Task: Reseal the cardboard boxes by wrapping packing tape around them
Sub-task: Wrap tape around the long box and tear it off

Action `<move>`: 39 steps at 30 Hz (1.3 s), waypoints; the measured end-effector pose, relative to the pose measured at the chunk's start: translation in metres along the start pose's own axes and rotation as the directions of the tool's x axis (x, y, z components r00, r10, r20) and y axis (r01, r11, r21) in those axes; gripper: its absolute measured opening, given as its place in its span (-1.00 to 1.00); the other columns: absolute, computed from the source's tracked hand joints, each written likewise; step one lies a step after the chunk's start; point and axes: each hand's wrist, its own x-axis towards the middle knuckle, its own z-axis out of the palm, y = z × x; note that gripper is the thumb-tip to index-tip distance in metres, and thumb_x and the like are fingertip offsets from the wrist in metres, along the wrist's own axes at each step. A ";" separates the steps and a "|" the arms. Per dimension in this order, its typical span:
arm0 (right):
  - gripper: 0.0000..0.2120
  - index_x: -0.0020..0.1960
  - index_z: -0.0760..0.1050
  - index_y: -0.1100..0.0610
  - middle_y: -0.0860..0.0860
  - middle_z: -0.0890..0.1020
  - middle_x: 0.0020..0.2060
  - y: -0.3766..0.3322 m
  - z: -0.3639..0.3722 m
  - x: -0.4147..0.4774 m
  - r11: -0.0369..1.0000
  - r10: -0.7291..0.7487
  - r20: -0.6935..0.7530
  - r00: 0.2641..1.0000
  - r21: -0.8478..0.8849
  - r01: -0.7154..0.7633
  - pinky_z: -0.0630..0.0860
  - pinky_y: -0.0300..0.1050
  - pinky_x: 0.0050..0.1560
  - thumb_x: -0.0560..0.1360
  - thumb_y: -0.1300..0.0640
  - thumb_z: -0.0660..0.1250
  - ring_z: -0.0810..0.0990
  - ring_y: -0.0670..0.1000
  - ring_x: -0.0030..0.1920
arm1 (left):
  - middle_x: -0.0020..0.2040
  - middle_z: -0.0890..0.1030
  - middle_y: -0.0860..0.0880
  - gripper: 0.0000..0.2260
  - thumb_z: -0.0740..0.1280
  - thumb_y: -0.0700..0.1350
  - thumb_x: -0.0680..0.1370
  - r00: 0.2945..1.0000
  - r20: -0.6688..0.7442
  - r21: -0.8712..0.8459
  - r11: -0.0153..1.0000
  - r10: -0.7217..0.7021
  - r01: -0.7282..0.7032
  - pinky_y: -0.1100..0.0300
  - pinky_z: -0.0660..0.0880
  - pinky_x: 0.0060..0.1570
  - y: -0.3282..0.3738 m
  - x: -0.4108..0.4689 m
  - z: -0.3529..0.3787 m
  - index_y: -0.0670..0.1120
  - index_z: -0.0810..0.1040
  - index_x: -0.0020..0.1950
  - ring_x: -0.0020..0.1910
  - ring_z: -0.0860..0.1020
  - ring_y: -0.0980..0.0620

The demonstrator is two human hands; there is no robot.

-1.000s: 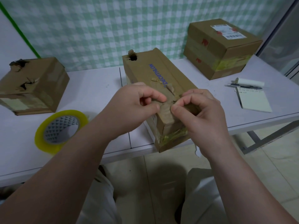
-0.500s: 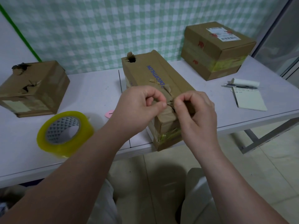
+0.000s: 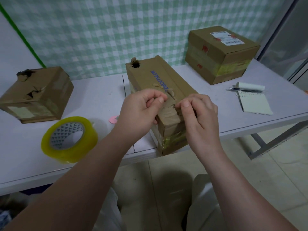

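A long brown cardboard box (image 3: 156, 75) with blue lettering lies lengthwise on the white table (image 3: 98, 97), its near end overhanging the front edge. Its top is torn in the middle and has a hole at the far end; yellowish tape wraps the near end. My left hand (image 3: 141, 110) and my right hand (image 3: 200, 114) rest on the near part of its top. Each pinches the torn cardboard on one side of the tear with thumb and forefinger. A roll of yellow packing tape (image 3: 66, 152) lies on the table left of my left forearm.
A torn brown box (image 3: 38, 95) sits at the table's left. A taped box with a shipping label (image 3: 221, 54) stands at the back right. A notepad (image 3: 255, 104) and pen (image 3: 245, 90) lie at the right, a small pink piece (image 3: 113, 119) beside my left hand.
My fingertips, which touched over the tear before, are now a little apart. The view has shifted slightly; the box and tape roll stay in place.
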 end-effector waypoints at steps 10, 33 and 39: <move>-0.75 -0.32 0.41 -0.16 -0.20 0.46 -0.16 -0.007 0.008 0.008 0.993 0.100 -0.071 0.992 -0.060 -0.104 0.10 -0.59 0.03 0.39 -0.01 0.47 0.43 0.05 0.09 | -0.43 0.25 0.02 -0.81 0.34 -0.30 0.52 0.997 0.047 -0.139 0.988 -0.055 0.061 0.24 0.51 -0.33 -0.006 -0.003 -0.003 0.00 0.60 -0.06 -0.39 0.38 0.00; -0.39 0.13 0.49 -0.03 0.04 0.37 0.29 -0.029 0.028 -0.012 0.953 0.063 0.025 0.998 -0.299 -0.052 -0.01 0.29 0.46 0.21 -0.31 0.49 0.03 0.15 0.49 | 0.35 0.35 -0.18 -0.38 0.41 0.08 0.43 0.861 -0.215 0.776 0.454 -0.461 0.437 -0.06 0.36 0.26 -0.074 -0.048 -0.106 0.01 0.29 0.44 0.34 0.35 -0.19; -0.50 0.11 0.51 0.04 0.08 0.40 0.26 -0.046 0.028 -0.022 0.970 -0.071 -0.088 0.994 -0.240 0.049 0.09 0.29 0.43 0.29 -0.17 0.51 0.13 0.13 0.44 | 0.24 0.52 -0.12 -0.36 0.26 -0.27 0.48 0.872 -0.181 0.749 0.511 -0.454 0.422 0.03 0.46 -0.02 -0.080 -0.061 -0.107 0.04 0.16 0.52 0.17 0.51 -0.14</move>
